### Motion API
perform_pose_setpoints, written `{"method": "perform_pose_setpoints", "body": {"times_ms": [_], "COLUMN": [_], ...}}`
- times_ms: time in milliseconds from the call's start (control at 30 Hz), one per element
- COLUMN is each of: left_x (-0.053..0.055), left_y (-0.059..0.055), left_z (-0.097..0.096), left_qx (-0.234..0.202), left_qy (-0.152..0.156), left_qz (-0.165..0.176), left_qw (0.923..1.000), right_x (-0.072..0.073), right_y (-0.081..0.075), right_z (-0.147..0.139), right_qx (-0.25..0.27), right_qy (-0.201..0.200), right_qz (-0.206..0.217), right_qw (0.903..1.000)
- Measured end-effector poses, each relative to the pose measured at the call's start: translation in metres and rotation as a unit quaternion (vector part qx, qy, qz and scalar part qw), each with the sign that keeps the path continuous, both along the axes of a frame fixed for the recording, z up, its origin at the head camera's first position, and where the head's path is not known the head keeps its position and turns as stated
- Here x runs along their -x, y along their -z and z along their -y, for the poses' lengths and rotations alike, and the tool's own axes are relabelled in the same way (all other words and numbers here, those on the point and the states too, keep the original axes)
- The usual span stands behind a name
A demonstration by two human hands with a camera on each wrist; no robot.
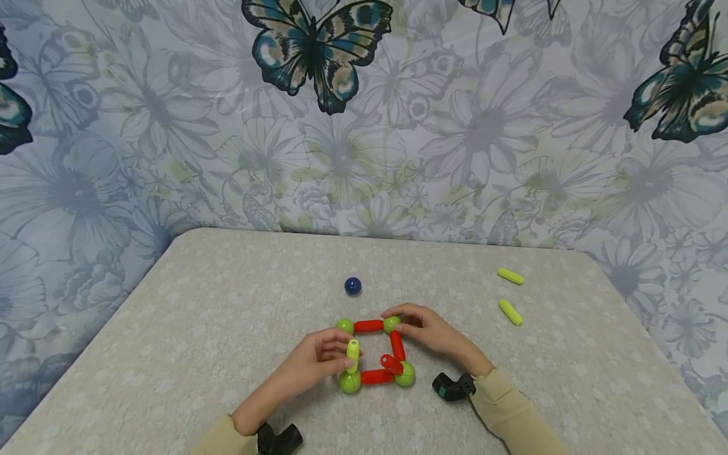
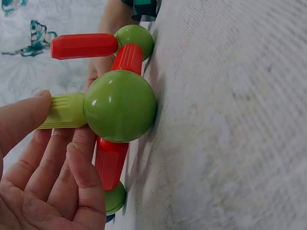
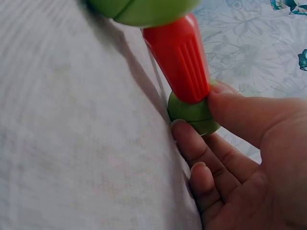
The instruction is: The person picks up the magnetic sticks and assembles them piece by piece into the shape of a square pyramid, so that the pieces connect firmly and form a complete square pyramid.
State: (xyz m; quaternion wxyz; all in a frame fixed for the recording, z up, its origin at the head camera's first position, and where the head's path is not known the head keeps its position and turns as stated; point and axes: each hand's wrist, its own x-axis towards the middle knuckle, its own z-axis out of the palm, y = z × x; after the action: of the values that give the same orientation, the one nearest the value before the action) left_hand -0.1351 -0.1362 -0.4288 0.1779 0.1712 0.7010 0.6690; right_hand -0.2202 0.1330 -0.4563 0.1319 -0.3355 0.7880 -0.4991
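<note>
Four-sided frame on the table: green balls at the corners, such as the front left ball, joined by red rods like the front rod. A short yellow-green rod stands upright on the front left ball. My left hand pinches that rod between thumb and fingers; in the left wrist view its lower end meets the ball. My right hand holds the back right ball, thumb and fingers around it. Another red rod rises from the front right ball.
A dark blue ball lies behind the frame. Two loose yellow-green rods, one farther back and one nearer, lie at the right. A patterned cloth covers the table, with a butterfly-and-flower backdrop behind it.
</note>
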Motion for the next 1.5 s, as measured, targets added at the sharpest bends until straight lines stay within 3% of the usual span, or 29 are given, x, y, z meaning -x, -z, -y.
{"method": "perform_pose_setpoints", "body": {"times_ms": [200, 333, 433, 600, 800, 933, 1000, 1167, 1233, 1333, 1500], "left_x": [0.000, -0.002, -0.003, -0.001, 0.011, 0.029, 0.039, 0.058, 0.062, 0.062, 0.054], "left_y": [0.001, 0.001, 0.000, 0.001, -0.002, -0.005, -0.005, 0.000, 0.003, 0.006, 0.009], "left_z": [-0.001, -0.002, -0.003, -0.007, 0.002, 0.016, 0.021, 0.025, 0.024, 0.023, 0.027], "left_qx": [-0.013, -0.016, -0.002, 0.036, 0.074, 0.095, 0.110, 0.139, 0.147, 0.158, 0.159], "left_qy": [0.005, -0.001, -0.015, -0.039, -0.056, -0.081, -0.064, 0.050, 0.076, 0.078, 0.071], "left_qz": [-0.013, -0.016, -0.021, -0.057, -0.093, -0.129, -0.139, -0.145, -0.157, -0.175, -0.178], "left_qw": [0.9998, 0.9997, 0.9997, 0.9970, 0.9913, 0.9837, 0.9820, 0.9783, 0.9738, 0.9687, 0.9684], "right_x": [-0.003, -0.012, -0.018, -0.016, -0.003, -0.007, -0.014, -0.042, -0.052, -0.063, -0.070], "right_y": [-0.004, -0.021, -0.033, -0.031, -0.012, -0.019, -0.025, -0.033, -0.031, -0.027, -0.022], "right_z": [0.001, 0.003, 0.005, 0.003, -0.007, -0.017, -0.024, -0.030, -0.027, -0.022, -0.017], "right_qx": [0.004, 0.010, 0.006, 0.007, -0.006, -0.039, -0.060, -0.102, -0.118, -0.135, -0.147], "right_qy": [0.000, -0.002, -0.001, 0.003, -0.004, -0.014, -0.016, -0.055, -0.069, -0.068, -0.028], "right_qz": [-0.005, 0.004, 0.009, 0.007, 0.000, -0.018, -0.032, -0.041, -0.034, -0.034, -0.051], "right_qw": [1.0000, 0.9999, 0.9999, 0.9999, 1.0000, 0.9990, 0.9975, 0.9925, 0.9900, 0.9879, 0.9875]}}
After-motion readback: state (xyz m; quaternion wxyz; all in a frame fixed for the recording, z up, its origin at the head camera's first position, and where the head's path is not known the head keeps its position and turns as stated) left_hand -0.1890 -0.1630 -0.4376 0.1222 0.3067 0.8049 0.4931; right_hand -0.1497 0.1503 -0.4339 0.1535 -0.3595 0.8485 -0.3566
